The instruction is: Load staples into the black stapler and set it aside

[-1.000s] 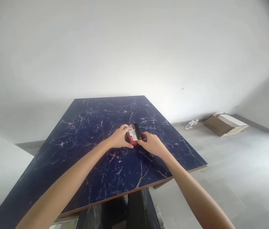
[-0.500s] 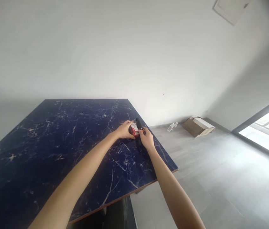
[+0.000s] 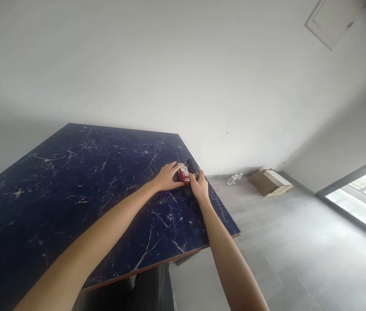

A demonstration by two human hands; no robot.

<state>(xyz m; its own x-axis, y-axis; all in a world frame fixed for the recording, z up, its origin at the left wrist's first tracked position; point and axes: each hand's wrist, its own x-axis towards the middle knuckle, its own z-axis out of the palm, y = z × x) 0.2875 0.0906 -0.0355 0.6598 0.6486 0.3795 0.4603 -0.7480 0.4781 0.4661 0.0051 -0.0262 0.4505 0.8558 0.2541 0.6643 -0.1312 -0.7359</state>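
Observation:
Near the right edge of a dark blue table (image 3: 82, 185) with white veins lies a small red and white item (image 3: 184, 175). A black cylindrical object (image 3: 191, 166) is right beside it. My left hand (image 3: 167, 176) has its thumb and fingers around the left side of the red and white item. On the right side, my right hand (image 3: 199, 185) pinches at the item and the lower end of the black object. The fingers hide part of both things, so their exact shapes are unclear.
Beyond the table's right edge, a clear plastic bottle (image 3: 234, 179) lies on the grey floor (image 3: 267, 233). An open cardboard box (image 3: 267, 183) with something white in it stands by the wall. At the far right is a window frame (image 3: 351, 183).
The view has tilted and shifted slightly. The fingers of my left hand are spread a little more, and more of the red item shows. My right hand remains beside the black object.

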